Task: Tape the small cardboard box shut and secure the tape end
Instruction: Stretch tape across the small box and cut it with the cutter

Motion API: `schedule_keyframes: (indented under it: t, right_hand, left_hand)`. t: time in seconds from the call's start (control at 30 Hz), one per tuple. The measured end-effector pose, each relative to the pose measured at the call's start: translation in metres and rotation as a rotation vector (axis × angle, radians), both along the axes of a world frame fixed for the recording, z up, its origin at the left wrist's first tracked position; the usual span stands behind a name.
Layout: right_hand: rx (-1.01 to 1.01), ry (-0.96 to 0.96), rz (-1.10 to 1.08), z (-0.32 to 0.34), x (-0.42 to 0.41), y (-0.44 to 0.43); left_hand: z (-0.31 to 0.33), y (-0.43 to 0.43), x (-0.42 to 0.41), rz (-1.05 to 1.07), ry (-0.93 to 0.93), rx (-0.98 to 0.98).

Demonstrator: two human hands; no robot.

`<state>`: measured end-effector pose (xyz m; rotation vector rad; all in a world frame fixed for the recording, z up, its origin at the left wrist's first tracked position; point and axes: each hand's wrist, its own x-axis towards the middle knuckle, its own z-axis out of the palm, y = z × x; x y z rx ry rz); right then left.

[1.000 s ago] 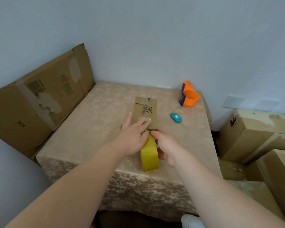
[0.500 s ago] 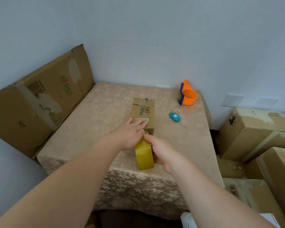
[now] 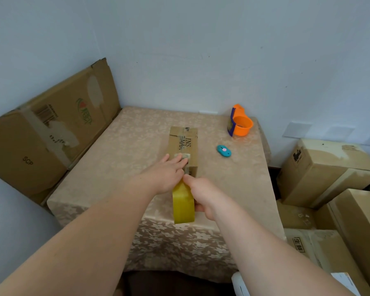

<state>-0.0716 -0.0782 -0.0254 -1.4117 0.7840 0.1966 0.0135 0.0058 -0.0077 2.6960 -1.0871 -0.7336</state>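
Note:
A small brown cardboard box [image 3: 185, 142] lies lengthwise on the table [image 3: 120, 159], with clear tape along its top. My left hand [image 3: 166, 175] rests flat on the box's near end, fingers spread over a pale patch of tape. My right hand [image 3: 203, 195] grips a yellow tape roll [image 3: 183, 205] held upright just in front of the box. A short stretch of tape runs from the roll up to the box's near edge, partly hidden by my fingers.
An orange tape dispenser [image 3: 240, 123] stands at the table's far right. A small teal cutter [image 3: 224, 151] lies right of the box. A large flattened carton [image 3: 47, 133] leans on the left wall. Stacked cartons [image 3: 320, 171] crowd the floor on the right.
My left hand slid slightly along the box's near end. The view shifted a little. The right hand and roll stay just in front of the box.

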Motion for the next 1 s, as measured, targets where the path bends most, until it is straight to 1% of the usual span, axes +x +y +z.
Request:
schedule_keyframes:
  t: [0.2,0.47,0.53,0.6,0.67,0.73,0.8,0.9,1.0]
  right_hand:
    - [-0.043,0.045,0.024,-0.004,0.004,0.000]
    - [0.031,0.042,0.012,-0.002,0.001,-0.004]
    - [0.017,0.059,0.012,-0.001,-0.001,-0.008]
    - [-0.099,0.102,0.033,-0.001,0.000,-0.018]
    - [-0.266,0.104,0.024,-0.003,0.004,-0.032]
    - [-0.490,0.092,0.033,-0.005,0.012,-0.048]
    - [-0.699,0.125,0.091,-0.006,0.020,-0.063]
    - [-0.910,0.163,0.176,-0.011,0.034,-0.083]
    - [-0.996,0.176,0.185,-0.020,0.050,-0.099]
  left_hand:
    - [-0.001,0.001,0.001,-0.012,-0.023,0.020]
    - [-0.006,0.000,0.006,-0.006,-0.045,0.033]
    - [-0.002,-0.003,0.007,-0.008,-0.113,0.040]
    - [0.008,-0.009,0.006,-0.025,-0.244,0.068]
    - [0.021,-0.020,0.003,-0.064,-0.380,0.161]
    - [0.030,-0.034,0.000,-0.064,-0.488,0.220]
    - [0.032,-0.048,-0.002,-0.035,-0.574,0.211]
    - [0.022,-0.065,0.002,-0.036,-0.651,0.167]
    - [0.005,-0.075,0.011,-0.017,-0.640,0.163]
